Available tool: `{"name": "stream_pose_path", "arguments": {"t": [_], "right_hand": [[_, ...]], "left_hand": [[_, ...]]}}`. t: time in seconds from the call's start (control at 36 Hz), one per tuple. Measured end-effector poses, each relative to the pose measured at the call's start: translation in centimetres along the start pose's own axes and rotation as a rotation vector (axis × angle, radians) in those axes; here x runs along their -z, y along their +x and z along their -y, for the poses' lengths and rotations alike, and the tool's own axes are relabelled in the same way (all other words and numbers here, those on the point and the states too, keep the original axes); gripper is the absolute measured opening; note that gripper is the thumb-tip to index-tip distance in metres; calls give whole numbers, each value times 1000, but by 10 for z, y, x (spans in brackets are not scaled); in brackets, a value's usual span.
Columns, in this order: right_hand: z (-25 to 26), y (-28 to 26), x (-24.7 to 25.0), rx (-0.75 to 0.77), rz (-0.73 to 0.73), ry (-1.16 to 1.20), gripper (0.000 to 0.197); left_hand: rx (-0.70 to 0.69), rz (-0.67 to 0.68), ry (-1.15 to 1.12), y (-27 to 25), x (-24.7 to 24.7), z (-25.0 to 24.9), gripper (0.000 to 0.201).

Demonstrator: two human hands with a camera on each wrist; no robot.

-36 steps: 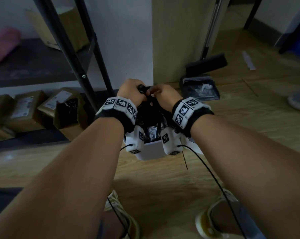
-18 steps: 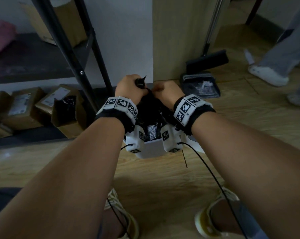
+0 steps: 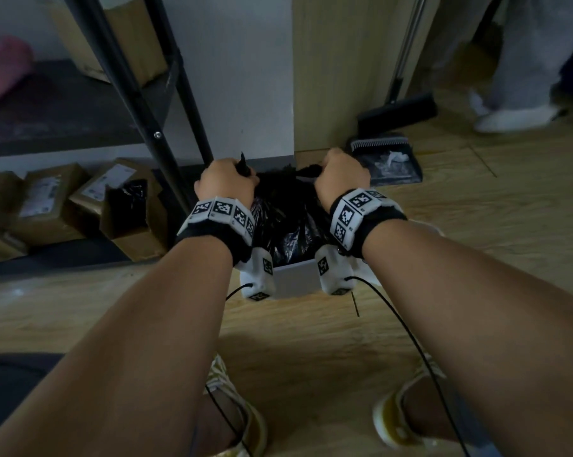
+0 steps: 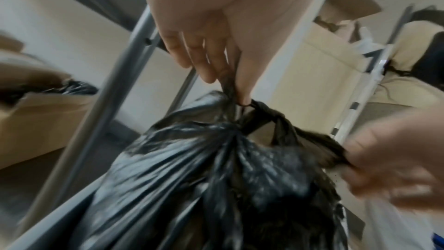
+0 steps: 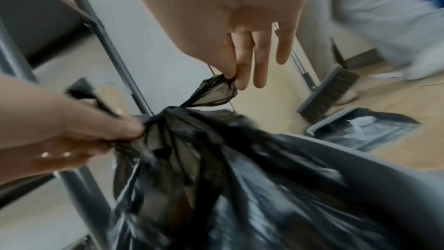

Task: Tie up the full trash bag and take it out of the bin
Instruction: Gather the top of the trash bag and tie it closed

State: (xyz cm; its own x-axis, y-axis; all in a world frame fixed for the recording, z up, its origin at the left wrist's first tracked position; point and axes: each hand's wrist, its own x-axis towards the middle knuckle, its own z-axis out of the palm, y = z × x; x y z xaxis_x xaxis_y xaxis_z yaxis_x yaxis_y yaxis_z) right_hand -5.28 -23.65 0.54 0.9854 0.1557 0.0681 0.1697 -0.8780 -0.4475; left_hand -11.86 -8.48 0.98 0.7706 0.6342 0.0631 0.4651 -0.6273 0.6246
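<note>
Two hands now stand apart where half a second ago they were nearly knuckle to knuckle over the bag (image 3: 288, 219): the left hand (image 3: 225, 183) has gone out toward 9 o'clock and the right hand (image 3: 339, 179) toward 3 o'clock, each pinching one twisted tail of black film between thumb and fingers. The wrist views show those tails meeting at a knot (image 4: 269, 115) that sits on the gathered neck, with a small gap of light under it, so I judge it drawn but not yet fully snug. That spread reads as the cinching pull, which would put the tying part of the job close to done. The bag itself has not left the bin (image 3: 295, 278); its white wall shows at 6 o'clock of the bag, between the wrist cameras, and the bag bulges up out of it. Lifting is not yet begun. A second knot may be wanted, since the film looks thin and slick. At 2 o'clock lie a dustpan (image 3: 387, 163) and a broom (image 3: 397, 113), and beyond them another person's legs (image 3: 515, 77) are passing. Boxes (image 3: 47, 202) sit at 9 o'clock under a shelf.
</note>
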Motion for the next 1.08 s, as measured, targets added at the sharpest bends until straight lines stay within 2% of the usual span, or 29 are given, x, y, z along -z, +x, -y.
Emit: {"name": "stream_pose_path", "arguments": {"t": [0.14, 0.28, 0.33, 0.47, 0.67, 0.75, 0.83, 0.92, 1.0, 1.08], "right_hand": [[-18, 1, -3, -101, 44, -66, 27], [-25, 2, -6, -156, 109, -44, 28], [-24, 2, -9, -151, 117, -18, 32], [-15, 3, -15, -48, 52, 108, 44], [-1, 1, -26, 205, 173, 104, 58], [0, 1, -33, 236, 251, 82, 56], [-1, 5, -38, 159, 335, 3, 52], [0, 10, -38, 112, 432, -92, 38], [-4, 12, -39, 109, 430, -108, 27], [-4, 12, -38, 86, 467, -127, 31]], "left_hand": [[128, -34, -33, 0, -2, 20, 20], [167, 83, -70, 3, -8, 36, 24], [165, 91, -79, 4, -10, 39, 24], [138, 97, -139, 1, -16, 41, 24], [100, 126, -163, -1, -20, 39, 25], [84, 136, -150, -1, -19, 37, 23], [81, 128, -139, 0, -19, 37, 24], [80, 120, -138, 1, -20, 38, 23], [79, 110, -135, 1, -20, 39, 22], [80, 120, -136, 0, -22, 39, 21]]}}
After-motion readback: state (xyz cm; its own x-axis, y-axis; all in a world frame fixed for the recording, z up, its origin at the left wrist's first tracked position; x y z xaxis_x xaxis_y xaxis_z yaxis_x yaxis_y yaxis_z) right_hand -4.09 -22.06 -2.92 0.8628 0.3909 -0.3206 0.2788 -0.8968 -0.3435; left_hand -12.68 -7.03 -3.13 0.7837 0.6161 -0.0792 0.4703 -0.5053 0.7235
